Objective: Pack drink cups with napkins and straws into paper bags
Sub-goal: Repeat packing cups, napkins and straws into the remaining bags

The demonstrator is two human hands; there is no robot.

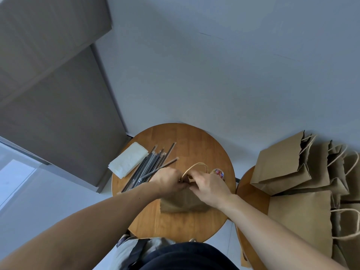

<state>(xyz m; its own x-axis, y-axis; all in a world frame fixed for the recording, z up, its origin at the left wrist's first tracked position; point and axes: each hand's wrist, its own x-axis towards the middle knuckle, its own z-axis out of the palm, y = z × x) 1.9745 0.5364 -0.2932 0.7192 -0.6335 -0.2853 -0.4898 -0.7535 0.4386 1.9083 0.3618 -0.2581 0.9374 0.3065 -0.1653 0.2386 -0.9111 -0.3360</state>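
A brown paper bag (183,201) stands on the round wooden table (194,141). Both hands meet at its folded top edge. My left hand (167,181) and my right hand (209,185) pinch the top, close to the bag's twisted paper handle (196,165), which loops up behind the fingers. What is inside the bag is hidden. A pile of dark wrapped straws (153,166) lies left of the bag, with a stack of pale napkins (129,159) beside it.
A small clear tub of coloured clips (218,173) sits just behind my right hand. Several brown paper bags (286,168) are packed together on a second wooden table (251,193) at the right. A grey cabinet (58,114) stands at the left.
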